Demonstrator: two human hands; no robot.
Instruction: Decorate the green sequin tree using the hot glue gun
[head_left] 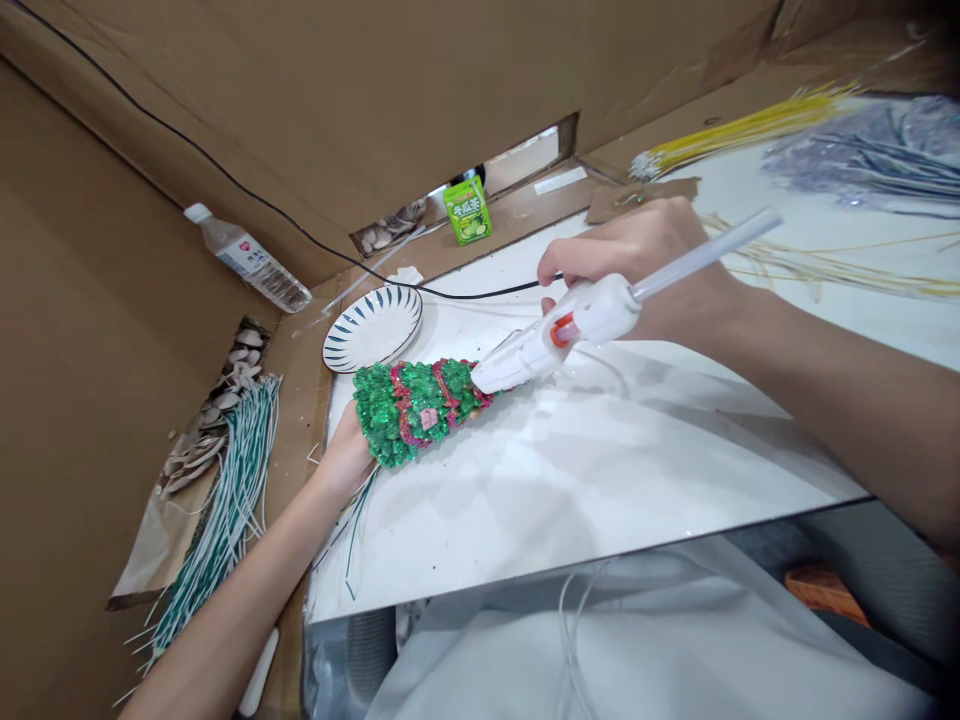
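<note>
A small green glittery Christmas tree with red trim and a pink ornament lies tilted on its side above the white tabletop. My left hand holds it at its wide base; the fingers are hidden behind or inside the tree. My right hand is closed around a white hot glue gun. A clear glue stick sticks out of the gun's back end. The gun's nozzle end is at the tree's narrow upper part; whether it touches cannot be made out.
A striped plate, a water bottle and a green drink carton stand beyond the tree. Green and white wires lie left, yellow ones at back right. A black cord crosses to the gun. Cardboard walls enclose the table.
</note>
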